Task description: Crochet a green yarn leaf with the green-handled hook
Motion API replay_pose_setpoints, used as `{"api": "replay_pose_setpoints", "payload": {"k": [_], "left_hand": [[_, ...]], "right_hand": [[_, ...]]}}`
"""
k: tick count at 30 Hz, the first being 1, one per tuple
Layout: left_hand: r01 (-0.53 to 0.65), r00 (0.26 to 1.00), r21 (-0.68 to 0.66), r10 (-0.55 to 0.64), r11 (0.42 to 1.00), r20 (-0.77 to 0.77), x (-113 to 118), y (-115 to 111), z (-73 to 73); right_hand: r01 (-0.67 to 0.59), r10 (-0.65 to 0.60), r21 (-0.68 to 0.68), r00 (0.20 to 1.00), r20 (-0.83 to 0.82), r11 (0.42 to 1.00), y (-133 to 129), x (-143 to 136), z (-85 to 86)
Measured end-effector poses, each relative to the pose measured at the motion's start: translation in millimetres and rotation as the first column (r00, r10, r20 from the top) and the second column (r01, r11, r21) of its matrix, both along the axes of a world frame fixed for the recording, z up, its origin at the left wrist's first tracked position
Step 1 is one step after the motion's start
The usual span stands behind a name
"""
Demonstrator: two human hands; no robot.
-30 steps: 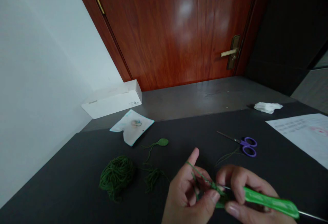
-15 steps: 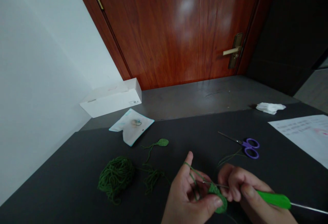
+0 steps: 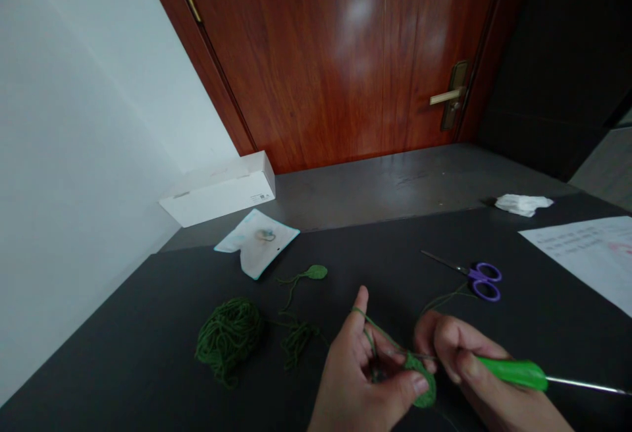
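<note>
Between thumb and fingers, my left hand point(image 3: 363, 369) pinches a small green crochet piece point(image 3: 422, 386). Green working yarn point(image 3: 382, 328) runs over its raised index finger down to the piece. My right hand point(image 3: 467, 356) is closed round a crochet hook with a bright green handle point(image 3: 516, 373); its thin metal tip reaches the top edge of the piece, and a metal shaft sticks out to the right. Whether a loop sits on the tip is too small to tell. Left of my hands lies a loose ball of green yarn point(image 3: 231, 336) with a tangled strand point(image 3: 296, 340) beside it.
A finished-looking green leaf shape point(image 3: 316, 272) with a yarn tail lies mid-table. Purple-handled scissors point(image 3: 486, 280) rest beyond my right hand. A white pouch point(image 3: 257, 244) and white box point(image 3: 222, 195) are at left; folded tissue point(image 3: 523, 204) and a printed sheet point(image 3: 587, 251) at right.
My right hand and the hook have shifted slightly left and up, the handle tilting a little. My left hand keeps its pinch on the crochet piece. The camera view has moved slightly.
</note>
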State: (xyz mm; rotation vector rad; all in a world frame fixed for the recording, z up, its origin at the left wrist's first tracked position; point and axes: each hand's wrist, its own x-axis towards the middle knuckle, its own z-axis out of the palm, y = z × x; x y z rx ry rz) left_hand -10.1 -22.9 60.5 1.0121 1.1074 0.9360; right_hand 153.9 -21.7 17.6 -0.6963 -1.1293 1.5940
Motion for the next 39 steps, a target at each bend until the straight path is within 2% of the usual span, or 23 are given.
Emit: {"api": "replay_pose_setpoints", "payload": {"k": [4, 15, 23, 27, 30, 34, 39], "left_hand": [[0.0, 1.0, 0.012, 0.0, 1.0, -0.022, 1.8, -1.0, 2.3], [-0.004, 1.0, -0.066, 0.004, 0.998, -0.002, 3.5, -0.3, 0.9], [0.034, 0.999, -0.109, -0.031, 0.993, 0.026, 1.3, 0.4, 0.3], [0.032, 0.999, -0.092, -0.031, 0.995, 0.009, 0.8, 0.8, -0.7], [0.009, 0.999, -0.059, -0.011, 0.998, -0.038, 1.6, 0.5, 0.2], [-0.021, 0.995, -0.024, 0.019, 0.999, -0.095, 3.3, -0.5, 3.8], [-0.005, 0.996, -0.041, 0.002, 0.999, -0.086, 3.0, -0.2, 6.8]], "right_hand": [[0.011, -0.012, -0.014, 0.999, -0.038, 1.0, 1.1, -2.2, 5.2], [-0.013, -0.007, -0.182, 0.994, -0.108, 0.983, 3.5, -2.2, 16.0], [-0.006, -0.014, -0.206, 0.995, -0.094, 0.978, 2.8, -3.1, 20.6], [0.023, -0.028, -0.165, 0.999, -0.03, 0.986, 3.0, -2.4, 20.7], [0.062, -0.059, -0.046, 0.995, 0.075, 0.997, 2.2, 2.1, 17.4], [0.045, -0.062, 0.094, 0.981, 0.186, 0.995, -2.5, 11.0, 11.4], [0.058, -0.072, 0.081, 0.982, 0.175, 0.995, -2.6, 11.2, 12.3]]}}
